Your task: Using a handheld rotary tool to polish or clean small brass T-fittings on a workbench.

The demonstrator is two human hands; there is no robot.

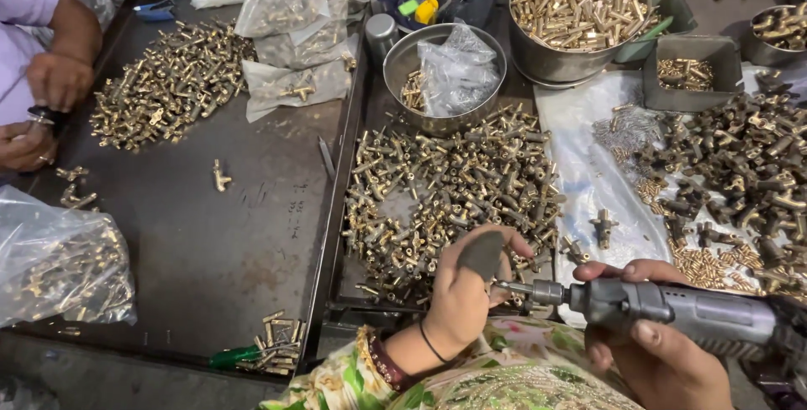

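My right hand (651, 347) grips a grey power screwdriver (672, 307) held level, its bit pointing left. My left hand (466, 284) is closed around a small brass part at the bit's tip; the part itself is mostly hidden by my fingers, and a dark pad covers my thumb. Just beyond my hands lies a wide heap of brass T-shaped fittings (454, 187) on the dark metal table (227, 242).
A co-worker's hands (42, 112) work at far left beside another brass heap (172, 82). Plastic bags of fittings (59, 263) lie left and at the back. Steel bowls (580, 15) of brass pins stand at the back; darker fittings (740, 166) are piled right.
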